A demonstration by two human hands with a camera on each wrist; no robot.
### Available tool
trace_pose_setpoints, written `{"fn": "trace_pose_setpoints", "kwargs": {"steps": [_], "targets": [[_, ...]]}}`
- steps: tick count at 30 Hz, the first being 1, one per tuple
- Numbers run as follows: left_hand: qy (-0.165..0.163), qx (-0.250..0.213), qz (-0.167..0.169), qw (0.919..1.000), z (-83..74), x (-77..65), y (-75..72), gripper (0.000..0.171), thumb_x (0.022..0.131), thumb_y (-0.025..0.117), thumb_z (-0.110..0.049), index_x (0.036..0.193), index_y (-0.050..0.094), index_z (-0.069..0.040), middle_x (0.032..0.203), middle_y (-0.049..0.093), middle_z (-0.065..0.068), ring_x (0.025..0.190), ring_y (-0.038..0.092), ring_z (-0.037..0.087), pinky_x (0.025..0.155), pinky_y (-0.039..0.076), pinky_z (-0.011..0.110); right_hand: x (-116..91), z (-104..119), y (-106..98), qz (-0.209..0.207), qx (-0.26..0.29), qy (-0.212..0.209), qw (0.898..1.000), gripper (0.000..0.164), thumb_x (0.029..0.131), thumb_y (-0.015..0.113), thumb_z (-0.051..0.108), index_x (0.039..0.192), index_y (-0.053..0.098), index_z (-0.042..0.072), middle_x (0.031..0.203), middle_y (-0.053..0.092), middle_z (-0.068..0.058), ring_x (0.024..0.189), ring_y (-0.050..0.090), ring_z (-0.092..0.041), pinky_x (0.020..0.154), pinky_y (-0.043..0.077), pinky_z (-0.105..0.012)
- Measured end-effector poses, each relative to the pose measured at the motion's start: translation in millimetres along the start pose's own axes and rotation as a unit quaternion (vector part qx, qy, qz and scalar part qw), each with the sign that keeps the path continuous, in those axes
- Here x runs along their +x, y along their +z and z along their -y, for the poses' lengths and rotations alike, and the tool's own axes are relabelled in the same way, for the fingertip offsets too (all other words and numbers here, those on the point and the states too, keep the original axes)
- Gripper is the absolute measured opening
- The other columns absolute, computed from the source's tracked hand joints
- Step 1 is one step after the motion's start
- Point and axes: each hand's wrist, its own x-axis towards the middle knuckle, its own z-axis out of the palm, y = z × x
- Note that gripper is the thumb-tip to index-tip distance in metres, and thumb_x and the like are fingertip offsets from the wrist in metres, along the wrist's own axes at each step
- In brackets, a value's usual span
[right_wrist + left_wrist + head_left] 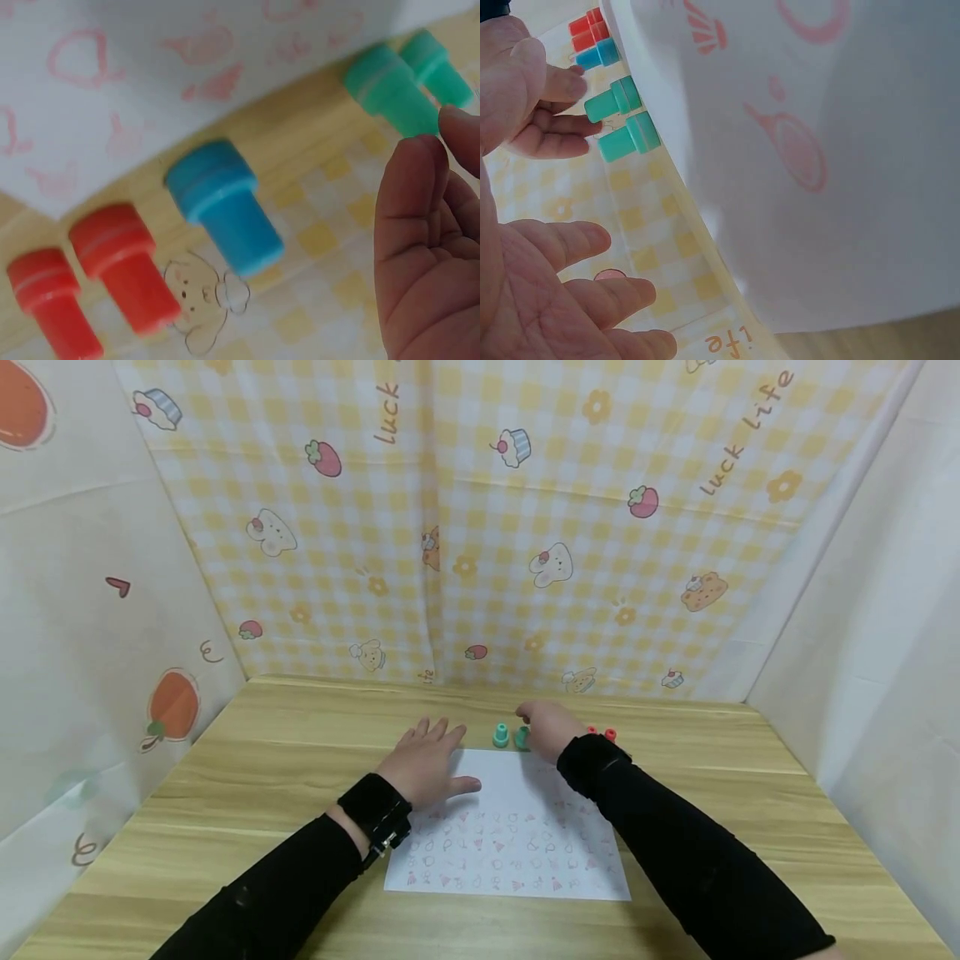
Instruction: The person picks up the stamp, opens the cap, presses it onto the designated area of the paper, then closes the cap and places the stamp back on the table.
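Note:
My right hand (552, 731) is over the row of stamps behind the paper. In the right wrist view, its thumb and fingertips pinch the handle end of a green stamp (386, 82). A second green stamp (500, 735) stands upright to the left of that one. My left hand (427, 767) lies with fingers spread at the left edge of a white paper (495, 777), holding nothing. Rows of small pink-red prints cover the paper's nearer part. Beside the right hand are a blue stamp (221, 202) and two red stamps (124, 262), partly hidden in the head view.
The stamps stand between the paper's far edge and the back of the wood-patterned table (300, 718). A yellow checked cloth (465, 527) hangs behind it, with pale cloth (862, 610) at either side.

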Motion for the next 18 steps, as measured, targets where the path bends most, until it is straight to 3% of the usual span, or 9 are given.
{"fn": "trace_pose_setpoints", "kwargs": {"steps": [6,13,18], "targets": [[0.0,0.0,0.001,1.0,-1.7,-1.6,-0.1,0.095,0.095,0.067,-0.066,0.165,0.033,-0.013,0.172,0.026,0.023,0.16,0.016,0.05,0.13,0.018,0.061,-11,-13,-19,-0.015,-0.004,-0.024,1.0,0.04,0.102,0.061,-0.001,0.142,0.061,-0.001,0.138,0.067,-0.022,0.13,0.063,-0.038,0.108,0.054,-0.048],[0.003,-0.01,0.002,0.9999,-3.3,-2.6,-0.8,0.092,0.096,0.067,-0.064,0.165,0.034,-0.011,0.171,0.026,0.025,0.16,0.016,0.051,0.13,0.017,0.061,-21,-37,-31,-0.018,-0.011,0.003,1.0,0.036,0.104,0.06,0.003,0.139,0.063,-0.003,0.142,0.064,-0.025,0.133,0.06,-0.042,0.11,0.051,-0.053],[0.002,-0.013,0.001,0.9999,-3.5,-2.4,0.2,0.093,0.095,0.068,-0.064,0.164,0.035,-0.011,0.171,0.026,0.024,0.16,0.016,0.051,0.13,0.017,0.061,-22,-46,-30,-0.023,-0.023,0.004,0.999,0.033,0.102,0.066,0.006,0.133,0.069,-0.002,0.135,0.069,-0.023,0.126,0.065,-0.04,0.106,0.054,-0.051]]}}
